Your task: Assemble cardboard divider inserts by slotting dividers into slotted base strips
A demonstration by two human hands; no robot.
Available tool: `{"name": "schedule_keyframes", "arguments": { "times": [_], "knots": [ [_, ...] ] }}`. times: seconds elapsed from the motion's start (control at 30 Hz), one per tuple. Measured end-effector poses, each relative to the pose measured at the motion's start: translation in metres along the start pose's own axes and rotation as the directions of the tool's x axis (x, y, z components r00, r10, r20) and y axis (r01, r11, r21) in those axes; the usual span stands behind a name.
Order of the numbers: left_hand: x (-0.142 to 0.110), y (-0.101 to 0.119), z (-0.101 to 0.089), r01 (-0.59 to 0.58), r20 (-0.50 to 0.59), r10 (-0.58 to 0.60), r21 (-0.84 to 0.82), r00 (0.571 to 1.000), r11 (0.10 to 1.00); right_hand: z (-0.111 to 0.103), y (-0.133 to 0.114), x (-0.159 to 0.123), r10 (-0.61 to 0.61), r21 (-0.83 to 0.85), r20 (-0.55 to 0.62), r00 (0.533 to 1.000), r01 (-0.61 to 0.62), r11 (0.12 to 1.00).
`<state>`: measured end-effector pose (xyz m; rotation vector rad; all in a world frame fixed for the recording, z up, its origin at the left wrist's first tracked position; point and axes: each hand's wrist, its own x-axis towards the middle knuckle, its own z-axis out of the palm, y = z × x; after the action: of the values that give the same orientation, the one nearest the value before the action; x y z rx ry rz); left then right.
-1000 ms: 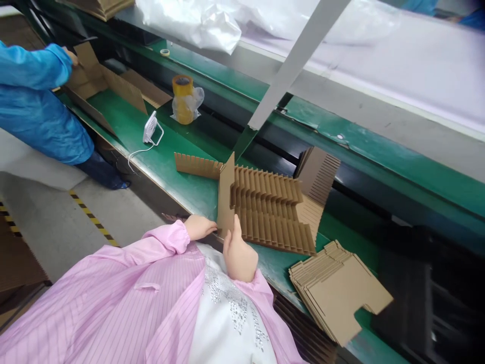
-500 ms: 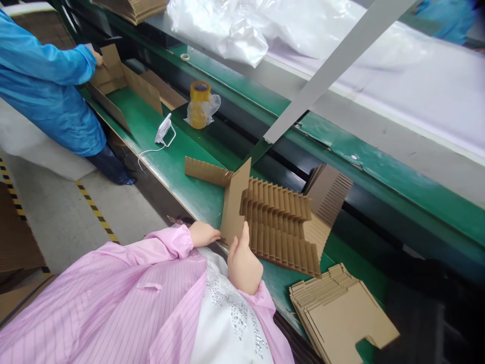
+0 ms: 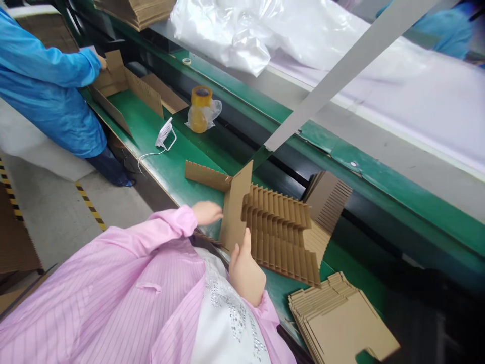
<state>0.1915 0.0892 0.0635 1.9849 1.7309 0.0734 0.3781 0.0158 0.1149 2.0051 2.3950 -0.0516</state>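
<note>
An upright cardboard panel (image 3: 235, 202) stands at the near end of several slotted cardboard divider strips (image 3: 282, 227) on the green bench (image 3: 166, 167). My right hand (image 3: 244, 265) is closed on the panel's lower edge, thumb up against it. My left hand (image 3: 207, 212) reaches in from the pink sleeve to the panel's left face, its fingers pointing at the card; the fingertips are hidden behind the panel's edge. One divider strip (image 3: 206, 176) sticks out to the left behind the panel.
A stack of flat cardboard pieces (image 3: 341, 323) lies at the right. A small white fan (image 3: 165, 134), a yellow tape roll in plastic (image 3: 200, 108) and an open carton (image 3: 129, 91) sit farther left, where a person in blue (image 3: 45, 86) works. Plastic sheeting (image 3: 242, 30) lies behind.
My left hand has lifted from the panel's bottom corner to higher on its left face. The right hand keeps its grip. The camera view shifted slightly.
</note>
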Motion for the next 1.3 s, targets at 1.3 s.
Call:
{"name": "schedule_keyframes", "arguments": {
  "times": [1.3],
  "knots": [
    [0.086,-0.063,-0.015,0.104,-0.318,-0.021,0.244,0.948,0.964,0.010,0.004,0.004,-0.031,-0.012,0.069,0.997,0.032,0.999]
  ]
}}
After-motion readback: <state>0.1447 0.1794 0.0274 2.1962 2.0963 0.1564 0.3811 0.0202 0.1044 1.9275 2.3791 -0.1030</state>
